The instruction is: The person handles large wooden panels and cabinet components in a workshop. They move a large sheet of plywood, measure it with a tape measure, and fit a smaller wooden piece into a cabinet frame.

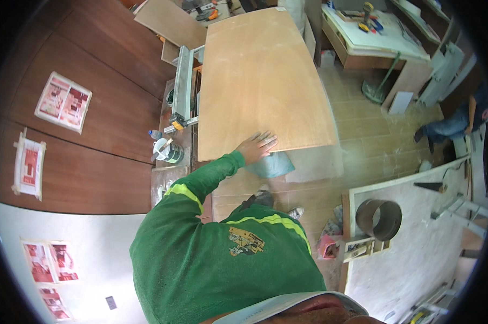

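Observation:
My left hand (259,146) lies flat near the close edge of a large light-brown wooden panel (265,81), its fingers spread and whitish. Nothing is gripped in it. The panel stretches away from me, broad and smooth, with a small white label at its far end. Just below the hand, a pale blue-green sheet (272,164) shows under the panel's near edge; its material is hard to make out. My left arm, in a green sleeve with a yellow band, reaches in from the left. I cannot see my right hand.
Left of the panel are a long metal rail (183,89), a paint bucket with a brush (169,151) and a bottle (155,134). At right stand a workbench with a drill (367,21), a dustpan (372,92), a seated person (449,127) and a metal cylinder (379,218) on a board.

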{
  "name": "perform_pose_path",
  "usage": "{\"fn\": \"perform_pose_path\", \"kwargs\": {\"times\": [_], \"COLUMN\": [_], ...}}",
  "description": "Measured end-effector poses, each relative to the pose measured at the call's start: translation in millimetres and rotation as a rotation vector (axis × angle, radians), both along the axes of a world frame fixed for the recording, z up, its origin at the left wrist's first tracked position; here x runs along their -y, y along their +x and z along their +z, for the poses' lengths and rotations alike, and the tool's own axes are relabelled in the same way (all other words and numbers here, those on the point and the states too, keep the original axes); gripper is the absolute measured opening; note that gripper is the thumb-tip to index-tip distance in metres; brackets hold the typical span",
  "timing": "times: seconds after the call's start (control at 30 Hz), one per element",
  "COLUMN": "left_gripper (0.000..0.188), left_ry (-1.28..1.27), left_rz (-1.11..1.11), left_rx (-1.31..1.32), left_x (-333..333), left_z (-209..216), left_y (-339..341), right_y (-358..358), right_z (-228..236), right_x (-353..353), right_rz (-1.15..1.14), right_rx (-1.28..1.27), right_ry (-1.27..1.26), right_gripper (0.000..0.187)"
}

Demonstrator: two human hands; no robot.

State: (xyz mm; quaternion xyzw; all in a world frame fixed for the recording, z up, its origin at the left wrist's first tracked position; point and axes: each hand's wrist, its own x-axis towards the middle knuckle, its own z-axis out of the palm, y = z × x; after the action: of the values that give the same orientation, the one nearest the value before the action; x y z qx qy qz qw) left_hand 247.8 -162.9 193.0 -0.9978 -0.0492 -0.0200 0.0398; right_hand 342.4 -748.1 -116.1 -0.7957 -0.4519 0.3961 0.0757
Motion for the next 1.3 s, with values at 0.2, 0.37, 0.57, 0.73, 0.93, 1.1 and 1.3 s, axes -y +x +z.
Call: {"fn": "perform_pose_path", "kwargs": {"times": [0.2,0.37,0.57,0.73,0.93,1.1,1.3], "left_gripper": [0.060,0.065,0.064,0.062,0.059,0.064,0.069], "left_ry": [-0.048,-0.104,-0.164,-0.206,-0.105,-0.264,-0.346], "left_rz": [0.172,0.303,0.436,0.779,0.957,0.763,0.675], "left_rx": [-0.013,-0.012,-0.024,0.064,0.384,0.445,0.251], "left_x": [-11,-28,-63,-89,-115,-131,-143], "left_z": [3,4,2,-7,32,36,10], "left_y": [-89,-169,-259,-337,-277,-100,102], "right_y": [33,72,79,79,31,56,161], "right_z": [7,43,77,21,29,90,55], "right_x": [-8,-64,-157,-158,-166,-223,-249], "right_rz": [-0.077,-0.850,-1.224,-0.883,0.345,-0.438,-0.552], "right_rx": [-0.043,-0.483,-0.627,-0.634,0.381,-0.016,0.029], "right_ry": [-0.088,-0.124,0.069,0.069,0.070,-0.217,-0.104], "right_gripper": [0.020,0.023,0.023,0.011,0.013,0.033,0.043]}}
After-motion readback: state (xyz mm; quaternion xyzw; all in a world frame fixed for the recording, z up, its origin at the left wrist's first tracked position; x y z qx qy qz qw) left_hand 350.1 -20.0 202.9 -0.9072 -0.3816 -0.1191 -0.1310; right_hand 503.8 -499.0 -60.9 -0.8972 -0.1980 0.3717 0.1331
